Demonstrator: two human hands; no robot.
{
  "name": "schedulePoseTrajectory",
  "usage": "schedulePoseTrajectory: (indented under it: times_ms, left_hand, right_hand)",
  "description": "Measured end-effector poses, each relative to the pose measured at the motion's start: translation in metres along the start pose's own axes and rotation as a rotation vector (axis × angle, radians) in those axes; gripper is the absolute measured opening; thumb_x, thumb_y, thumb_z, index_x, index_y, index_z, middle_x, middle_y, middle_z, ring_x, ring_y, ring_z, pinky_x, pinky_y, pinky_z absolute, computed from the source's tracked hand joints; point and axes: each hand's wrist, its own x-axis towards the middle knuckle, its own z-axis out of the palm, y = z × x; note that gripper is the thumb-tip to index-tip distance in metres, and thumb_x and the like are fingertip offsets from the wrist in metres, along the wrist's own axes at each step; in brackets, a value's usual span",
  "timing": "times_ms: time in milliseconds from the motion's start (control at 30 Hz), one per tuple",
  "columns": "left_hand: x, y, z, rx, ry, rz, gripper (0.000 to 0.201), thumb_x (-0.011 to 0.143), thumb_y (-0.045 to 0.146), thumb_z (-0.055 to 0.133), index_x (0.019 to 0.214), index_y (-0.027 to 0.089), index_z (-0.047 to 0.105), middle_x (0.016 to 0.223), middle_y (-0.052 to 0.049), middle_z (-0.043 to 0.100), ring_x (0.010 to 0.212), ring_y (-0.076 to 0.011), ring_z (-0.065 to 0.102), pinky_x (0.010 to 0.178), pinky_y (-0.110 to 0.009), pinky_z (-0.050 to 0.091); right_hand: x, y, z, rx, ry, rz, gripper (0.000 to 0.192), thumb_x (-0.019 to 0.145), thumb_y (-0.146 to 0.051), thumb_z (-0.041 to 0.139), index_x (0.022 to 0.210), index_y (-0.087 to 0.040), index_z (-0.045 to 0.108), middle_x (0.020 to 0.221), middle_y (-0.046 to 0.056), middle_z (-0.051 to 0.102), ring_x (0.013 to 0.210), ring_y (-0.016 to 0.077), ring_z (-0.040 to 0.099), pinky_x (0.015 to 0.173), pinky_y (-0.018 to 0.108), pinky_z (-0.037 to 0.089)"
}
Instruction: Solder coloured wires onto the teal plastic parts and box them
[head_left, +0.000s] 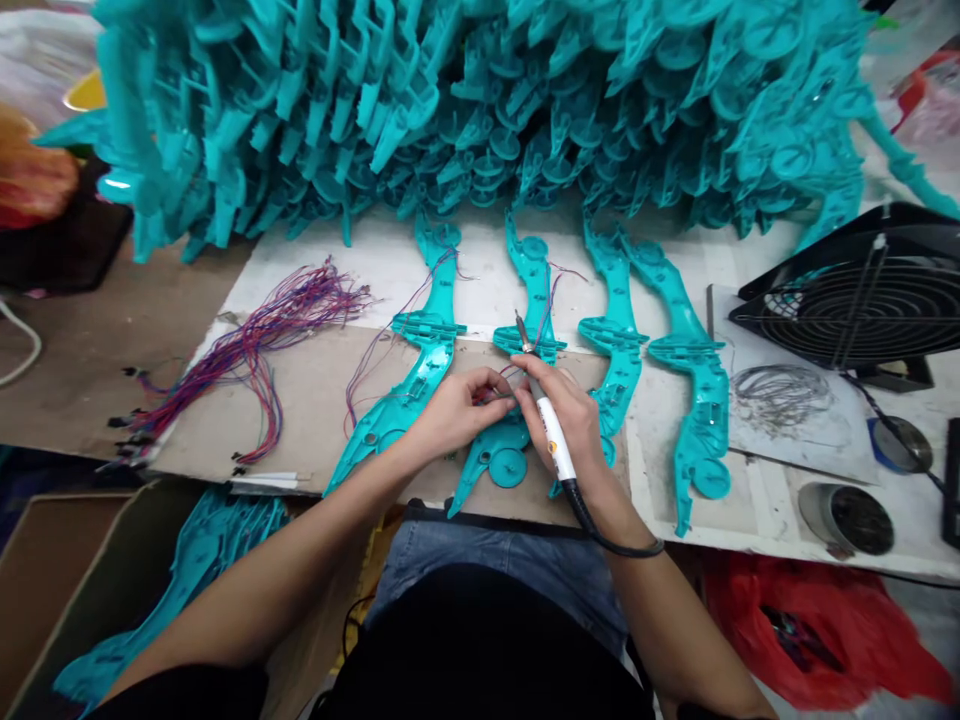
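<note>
A soldering iron [553, 435] with a white handle rests in my right hand [576, 410], its metal tip pointing away from me. My left hand [471, 402] is closed in a pinch on thin red and purple wires [553, 300], partly hidden by the fingers. Both sets of fingertips meet above the second teal plastic bow-shaped shell [508, 467], which lies on the table. To its left lies another teal shell [431, 370] with loose wires across it. Two more shells [619, 290] lie to the right.
A large pile of teal shells [487, 110] fills the back. At left lies a wire bundle [255, 340]. A black fan [862, 290], a metal tin [847, 518] and a red plastic bag [825, 620] are at right. A cardboard box [67, 580] stands lower left.
</note>
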Motion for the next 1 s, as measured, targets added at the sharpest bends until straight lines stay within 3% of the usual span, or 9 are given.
schedulePoseTrajectory:
  times_ms: [167,333,467,600,767,900,1000]
  left_hand:
    - [0.003,-0.001,0.005,-0.086,0.048,-0.052,0.021,0.074,0.034,0.065,0.076,0.014,0.065,0.068,0.000,0.058,0.062,-0.0108,0.047,0.057,-0.023,0.036]
    - [0.009,-0.002,0.010,-0.029,0.053,-0.094,0.023,0.071,0.035,0.068,0.073,0.013,0.067,0.062,0.002,0.056,0.057,-0.0093,0.043,0.053,-0.022,0.032]
    - [0.009,-0.001,0.007,-0.077,0.044,-0.127,0.024,0.067,0.036,0.071,0.071,0.012,0.067,0.061,0.002,0.057,0.057,-0.0087,0.045,0.053,-0.021,0.034]
    - [0.001,0.004,0.004,-0.117,0.057,-0.166,0.024,0.067,0.035,0.074,0.072,0.013,0.066,0.058,0.003,0.055,0.052,-0.0067,0.043,0.048,-0.019,0.031]
    - [-0.010,0.015,0.005,-0.223,0.043,-0.265,0.029,0.067,0.039,0.076,0.073,0.014,0.064,0.051,0.006,0.050,0.042,-0.0047,0.039,0.039,-0.018,0.026]
    - [-0.014,0.018,0.002,-0.321,-0.028,-0.319,0.033,0.066,0.043,0.079,0.074,0.015,0.063,0.052,0.006,0.051,0.039,-0.0036,0.038,0.035,-0.017,0.025]
    - [-0.015,0.016,-0.001,-0.414,-0.067,-0.329,0.035,0.065,0.044,0.081,0.074,0.015,0.063,0.054,0.005,0.053,0.041,-0.0038,0.042,0.035,-0.015,0.025]
  right_hand:
    - [-0.010,-0.002,-0.017,-0.030,0.062,0.012,0.032,0.093,-0.028,0.053,0.124,-0.024,0.059,0.096,0.005,0.069,0.089,0.0189,0.063,0.083,0.033,0.052]
    - [-0.037,-0.006,-0.045,0.002,0.255,0.018,0.031,0.092,-0.029,0.056,0.121,-0.022,0.063,0.095,0.008,0.070,0.085,0.0201,0.063,0.078,0.036,0.052]
    - [-0.060,-0.011,-0.056,0.147,0.255,0.053,0.027,0.086,-0.014,0.060,0.111,-0.022,0.068,0.087,0.004,0.070,0.079,0.0179,0.064,0.072,0.034,0.053]
    - [-0.069,-0.013,-0.054,0.193,0.224,0.092,0.024,0.087,-0.017,0.060,0.108,-0.021,0.070,0.087,0.005,0.071,0.078,0.0184,0.066,0.071,0.035,0.054]
    - [-0.053,-0.008,-0.046,0.144,0.220,0.180,0.028,0.088,-0.025,0.062,0.115,-0.025,0.067,0.091,0.004,0.073,0.081,0.0176,0.068,0.076,0.032,0.057]
    - [-0.025,-0.002,-0.035,0.054,0.098,0.106,0.039,0.089,-0.021,0.059,0.127,-0.029,0.057,0.107,0.003,0.071,0.104,0.0188,0.064,0.094,0.036,0.053]
    - [-0.012,0.002,-0.025,0.047,0.025,0.058,0.041,0.090,-0.020,0.056,0.130,-0.029,0.055,0.111,0.003,0.070,0.106,0.0189,0.062,0.096,0.037,0.052]
